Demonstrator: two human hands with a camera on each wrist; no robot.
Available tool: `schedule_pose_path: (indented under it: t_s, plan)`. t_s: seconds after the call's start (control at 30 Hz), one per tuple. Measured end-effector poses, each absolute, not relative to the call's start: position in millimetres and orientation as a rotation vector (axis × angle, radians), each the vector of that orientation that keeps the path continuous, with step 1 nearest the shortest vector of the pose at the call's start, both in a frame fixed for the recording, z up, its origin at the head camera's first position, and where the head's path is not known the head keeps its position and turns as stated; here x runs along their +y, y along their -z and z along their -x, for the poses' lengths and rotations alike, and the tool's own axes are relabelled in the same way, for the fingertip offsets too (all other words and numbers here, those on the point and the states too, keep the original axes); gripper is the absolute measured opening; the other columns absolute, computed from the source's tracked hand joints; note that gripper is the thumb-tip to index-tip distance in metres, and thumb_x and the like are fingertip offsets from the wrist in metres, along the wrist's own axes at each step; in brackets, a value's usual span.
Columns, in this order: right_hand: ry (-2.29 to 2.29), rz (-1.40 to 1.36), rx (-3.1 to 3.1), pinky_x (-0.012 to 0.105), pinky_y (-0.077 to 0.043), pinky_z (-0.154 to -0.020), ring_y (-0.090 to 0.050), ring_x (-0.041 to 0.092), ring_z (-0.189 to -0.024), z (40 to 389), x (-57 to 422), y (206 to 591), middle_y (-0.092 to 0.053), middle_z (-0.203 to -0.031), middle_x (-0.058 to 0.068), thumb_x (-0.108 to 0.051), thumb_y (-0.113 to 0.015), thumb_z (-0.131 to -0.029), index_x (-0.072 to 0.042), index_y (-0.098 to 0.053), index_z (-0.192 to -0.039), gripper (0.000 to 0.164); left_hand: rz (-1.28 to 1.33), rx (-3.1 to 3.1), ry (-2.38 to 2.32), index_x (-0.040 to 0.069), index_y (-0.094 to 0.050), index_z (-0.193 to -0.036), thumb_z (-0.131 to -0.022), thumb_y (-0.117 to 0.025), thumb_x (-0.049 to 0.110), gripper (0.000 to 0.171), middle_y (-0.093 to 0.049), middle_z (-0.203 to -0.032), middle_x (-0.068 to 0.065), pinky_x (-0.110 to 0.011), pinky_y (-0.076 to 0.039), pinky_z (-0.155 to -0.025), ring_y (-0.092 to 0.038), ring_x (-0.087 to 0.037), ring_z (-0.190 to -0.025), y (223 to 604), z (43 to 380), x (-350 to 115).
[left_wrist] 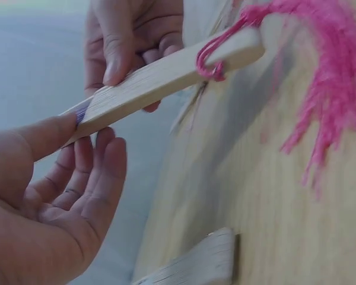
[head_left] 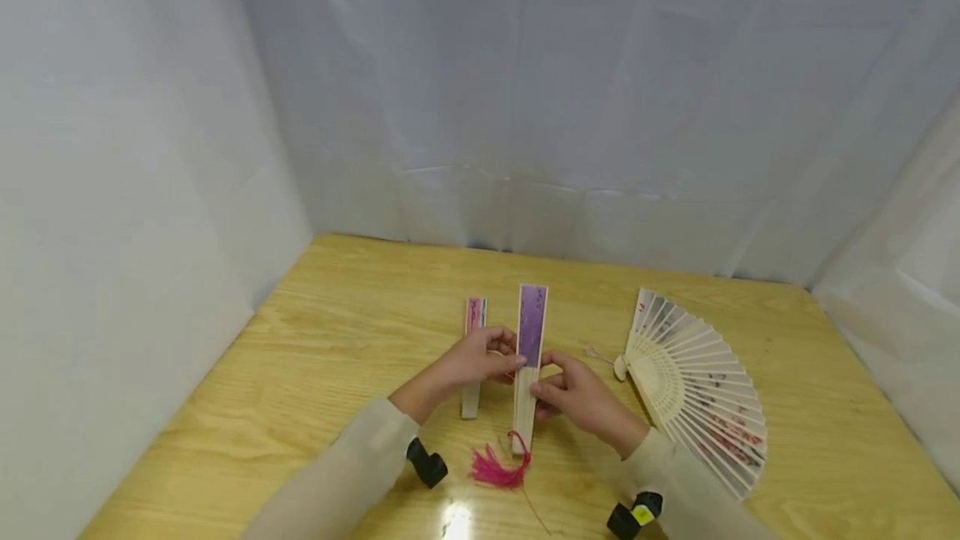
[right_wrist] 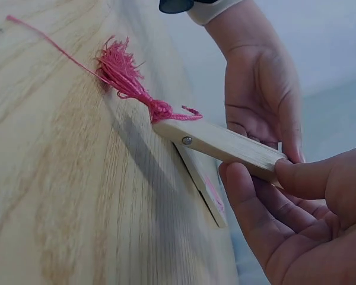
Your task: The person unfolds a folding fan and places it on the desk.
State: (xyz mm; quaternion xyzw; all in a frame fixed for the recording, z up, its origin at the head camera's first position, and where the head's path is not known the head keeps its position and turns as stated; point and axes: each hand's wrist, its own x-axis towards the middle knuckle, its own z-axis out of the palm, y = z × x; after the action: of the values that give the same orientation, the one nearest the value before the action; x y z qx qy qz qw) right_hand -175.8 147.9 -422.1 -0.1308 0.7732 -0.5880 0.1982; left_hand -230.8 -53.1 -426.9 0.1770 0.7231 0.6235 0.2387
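Note:
Between my two hands is a folded hand fan with a purple upper part and pale wooden ribs. My left hand pinches its left edge with thumb and fingers, near where the purple begins. From the other side my right hand pinches the ribs a little lower. In the left wrist view the fan's ribs slant up from the table. A pink tassel hangs from its pivot end, and the right wrist view shows the metal pivot pin.
A second folded fan, pink at the top, lies left of the held one, partly behind my left hand. To the right an opened white fan with red and dark markings is spread on the wooden table. Pale curtains surround the table.

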Motion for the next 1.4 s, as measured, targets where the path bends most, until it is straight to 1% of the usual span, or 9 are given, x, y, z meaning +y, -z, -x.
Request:
schedule_pose_path:
  t_s: [0.2, 0.3, 0.5, 0.77, 0.87, 1.03, 1.2, 1.27, 1.4]
  plan:
    - [1.670, 0.361, 2.164, 0.044, -0.058, -0.076, -0.068, 0.019, -0.077, 174, 151, 424, -0.069, -0.099, 0.025, -0.001, -0.051, -0.099, 0.009, -0.041, -0.122, 0.027, -0.487, 1.974, -1.707, -0.005, -0.057, -0.110, -0.095, -0.063, 0.009, 0.022, -0.059, -0.092, -0.009, -0.042, -0.057, -0.081, -0.061, -0.016, -0.080, 430, 225, -50]
    - [1.687, 0.369, 2.153, 0.044, -0.058, -0.075, -0.068, 0.018, -0.078, 174, 152, 425, -0.069, -0.100, 0.026, 0.000, -0.051, -0.099, 0.010, -0.040, -0.121, 0.027, -0.488, 1.954, -1.711, -0.006, -0.058, -0.109, -0.095, -0.062, 0.008, 0.020, -0.059, -0.092, -0.009, -0.040, -0.057, -0.081, -0.062, -0.016, -0.081, 431, 223, -49]
    - [1.678, 0.356, 2.157, 0.043, -0.058, -0.077, -0.068, 0.018, -0.082, 175, 154, 424, -0.069, -0.100, 0.024, -0.002, -0.052, -0.100, 0.010, -0.041, -0.124, 0.029, -0.482, 1.937, -1.728, -0.006, -0.057, -0.108, -0.095, -0.062, 0.007, 0.019, -0.059, -0.091, -0.008, -0.035, -0.058, -0.078, -0.062, -0.014, -0.079, 431, 222, -49]
    - [1.729, 0.350, 2.169, 0.046, -0.058, -0.075, -0.068, 0.017, -0.078, 175, 155, 425, -0.070, -0.096, 0.023, -0.001, -0.054, -0.098, 0.011, -0.043, -0.124, 0.030, -0.520, 1.950, -1.725, -0.005, -0.056, -0.098, -0.094, -0.063, 0.008, 0.015, -0.058, -0.085, -0.006, -0.035, -0.058, -0.075, -0.062, -0.014, -0.074, 432, 222, -48]
    - [1.735, 0.322, 2.192, 0.045, -0.058, -0.074, -0.068, 0.018, -0.075, 176, 154, 425, -0.071, -0.092, 0.021, -0.003, -0.056, -0.098, 0.010, -0.046, -0.121, 0.029, -0.518, 1.950, -1.730, -0.005, -0.056, -0.100, -0.094, -0.064, 0.007, 0.016, -0.058, -0.086, -0.007, -0.036, -0.058, -0.075, -0.062, -0.015, -0.075, 433, 222, -48]
    - [1.725, 0.261, 2.247, 0.044, -0.058, -0.072, -0.068, 0.020, -0.072, 179, 154, 426, -0.072, -0.086, 0.019, -0.008, -0.059, -0.097, 0.011, -0.053, -0.114, 0.026, -0.490, 1.965, -1.750, -0.007, -0.055, -0.106, -0.095, -0.062, 0.004, 0.017, -0.058, -0.093, -0.010, -0.043, -0.057, -0.080, -0.064, -0.017, -0.077, 431, 221, -47]
    - [1.760, 0.210, 2.244, 0.039, -0.059, -0.070, -0.067, 0.016, -0.068, 181, 153, 427, -0.072, -0.083, 0.017, -0.009, -0.060, -0.097, 0.010, -0.054, -0.109, 0.024, -0.449, 1.996, -1.791, -0.009, -0.055, -0.113, -0.096, -0.059, 0.002, 0.021, -0.059, -0.102, -0.015, -0.047, -0.056, -0.083, -0.064, -0.016, -0.078, 430, 220, -46]
    - [1.794, 0.179, 2.234, 0.037, -0.059, -0.069, -0.066, 0.015, -0.066, 182, 153, 427, -0.072, -0.081, 0.014, -0.009, -0.061, -0.096, 0.009, -0.054, -0.108, 0.022, -0.437, 1.992, -1.813, -0.009, -0.054, -0.114, -0.096, -0.058, 0.002, 0.021, -0.059, -0.103, -0.016, -0.045, -0.056, -0.082, -0.064, -0.015, -0.078, 431, 220, -46]
    - [1.851, 0.118, 2.226, 0.035, -0.058, -0.067, -0.064, 0.013, -0.064, 183, 153, 427, -0.069, -0.074, 0.008, -0.008, -0.062, -0.095, 0.007, -0.053, -0.106, 0.020, -0.422, 1.962, -1.854, -0.010, -0.052, -0.113, -0.097, -0.057, 0.001, 0.020, -0.059, -0.102, -0.016, -0.039, -0.058, -0.079, -0.063, -0.015, -0.077, 432, 222, -46]
